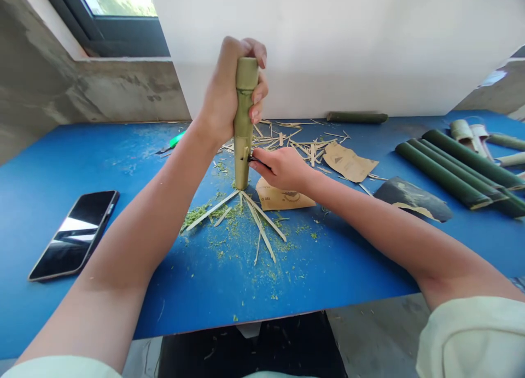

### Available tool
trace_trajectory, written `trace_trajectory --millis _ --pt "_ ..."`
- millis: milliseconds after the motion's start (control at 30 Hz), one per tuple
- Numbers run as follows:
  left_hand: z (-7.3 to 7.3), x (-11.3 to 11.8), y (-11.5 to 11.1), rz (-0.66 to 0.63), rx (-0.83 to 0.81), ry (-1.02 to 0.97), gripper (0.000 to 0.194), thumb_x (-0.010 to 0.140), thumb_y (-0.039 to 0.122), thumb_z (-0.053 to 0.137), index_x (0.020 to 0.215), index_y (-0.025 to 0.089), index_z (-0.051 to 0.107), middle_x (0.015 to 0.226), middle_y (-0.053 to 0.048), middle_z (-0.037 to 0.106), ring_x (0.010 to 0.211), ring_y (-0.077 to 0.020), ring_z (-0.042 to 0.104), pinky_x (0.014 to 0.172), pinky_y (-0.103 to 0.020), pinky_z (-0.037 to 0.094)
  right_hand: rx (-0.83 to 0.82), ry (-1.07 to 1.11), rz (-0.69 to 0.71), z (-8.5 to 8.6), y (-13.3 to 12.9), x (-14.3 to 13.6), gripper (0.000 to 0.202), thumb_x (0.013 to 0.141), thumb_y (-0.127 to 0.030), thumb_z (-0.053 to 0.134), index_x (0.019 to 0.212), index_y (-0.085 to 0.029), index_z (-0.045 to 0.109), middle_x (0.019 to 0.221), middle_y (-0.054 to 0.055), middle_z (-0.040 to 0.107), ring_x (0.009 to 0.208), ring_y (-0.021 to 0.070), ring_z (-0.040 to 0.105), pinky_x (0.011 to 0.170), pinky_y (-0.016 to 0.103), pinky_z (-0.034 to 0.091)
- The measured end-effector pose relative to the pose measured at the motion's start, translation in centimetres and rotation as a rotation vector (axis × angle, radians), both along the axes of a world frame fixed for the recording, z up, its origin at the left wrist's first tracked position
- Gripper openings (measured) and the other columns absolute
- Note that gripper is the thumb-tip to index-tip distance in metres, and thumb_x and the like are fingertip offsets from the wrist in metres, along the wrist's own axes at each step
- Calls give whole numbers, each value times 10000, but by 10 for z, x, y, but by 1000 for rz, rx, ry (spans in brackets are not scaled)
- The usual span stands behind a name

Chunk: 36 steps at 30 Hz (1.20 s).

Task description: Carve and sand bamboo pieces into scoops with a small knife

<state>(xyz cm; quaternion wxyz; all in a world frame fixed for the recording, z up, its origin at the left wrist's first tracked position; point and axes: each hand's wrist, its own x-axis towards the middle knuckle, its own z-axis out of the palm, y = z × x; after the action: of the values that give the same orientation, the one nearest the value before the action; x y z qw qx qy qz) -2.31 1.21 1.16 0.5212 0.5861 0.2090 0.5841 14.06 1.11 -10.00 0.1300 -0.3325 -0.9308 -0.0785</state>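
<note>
My left hand (227,91) is wrapped round the upper part of a bamboo piece (243,115), which stands upright with its narrow lower end at the table among thin strips. Beside its lower part, my right hand (283,167) is closed on a small dark tool (256,160) that touches the bamboo's right side. Most of the tool is hidden by my fingers. Bamboo strips (262,230) fan out below the piece, and green shavings (199,216) lie around them.
A phone (74,236) lies left on the blue table (184,290). A green-handled cutter (176,139) is behind my left forearm. Sandpaper pieces (350,162) and thin sticks (283,140) lie behind and right; green bamboo tubes (447,173) rest at the right.
</note>
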Motion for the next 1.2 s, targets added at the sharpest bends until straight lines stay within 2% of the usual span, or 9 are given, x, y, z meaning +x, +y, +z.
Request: trace_trajectory --millis 133,267,367,567,633,733,867,1067,1200 --pt "1 3 1 35 -66 6 348 1050 342 306 774 236 491 524 28 381 354 -115 368 383 -223 331 -31 -235 69 -8 -8 1 486 1130 -498 281 1189 -218 674 857 68 758 629 174 557 614 339 183" --pt "1 2 6 42 -120 41 312 1035 434 389 822 249 522 527 28 401 366 -130 391 401 -238 335 -50 -172 92 -12 -6 2 463 1138 -483 293 1180 -182 642 989 82 779 723 176 607 616 347 187" --pt "0 -6 12 70 -163 48 284 983 518 463 892 271 569 504 25 406 391 -167 435 406 -265 351 -48 -208 118 -7 -1 1 431 1131 -468 329 1141 -178 648 958 83 786 697 176 608 615 350 181" --pt "-1 -9 11 69 -96 -21 257 968 402 417 775 260 509 511 36 425 379 -142 379 449 -282 336 -22 -271 99 -1 -8 -4 463 1117 -507 351 1174 -186 679 877 106 789 630 192 630 600 318 234" --pt "-1 -5 8 62 -82 7 280 975 404 406 761 260 513 523 34 429 373 -140 374 447 -284 336 -11 -279 60 -2 -14 -6 494 1126 -496 319 1111 -178 696 863 133 777 641 211 651 600 327 267" --pt "-1 -4 9 103 -76 0 252 943 421 456 752 267 515 531 32 426 373 -145 387 434 -286 333 1 -305 63 -4 -19 -8 485 1133 -439 305 1032 -185 705 830 143 758 658 231 668 607 345 294" --pt "-4 -11 17 161 -68 -56 201 889 431 545 758 279 527 533 41 428 394 -139 388 439 -286 322 17 -284 106 -3 -16 -2 486 1109 -479 324 1125 -179 706 845 138 773 651 228 659 599 324 254" --pt "-9 -17 27 186 -61 -75 233 857 504 634 783 293 571 525 36 476 501 -153 516 486 -291 333 64 -178 49 21 -5 11 471 1094 -480 331 1145 -172 684 879 99 787 658 207 630 589 332 155" --pt "-9 -13 25 149 -43 -87 231 857 485 647 783 283 564 555 44 506 410 -124 465 461 -287 349 132 -43 -13 44 -4 10 523 1135 -485 239 1205 -173 653 963 89 789 672 198 622 579 343 143"
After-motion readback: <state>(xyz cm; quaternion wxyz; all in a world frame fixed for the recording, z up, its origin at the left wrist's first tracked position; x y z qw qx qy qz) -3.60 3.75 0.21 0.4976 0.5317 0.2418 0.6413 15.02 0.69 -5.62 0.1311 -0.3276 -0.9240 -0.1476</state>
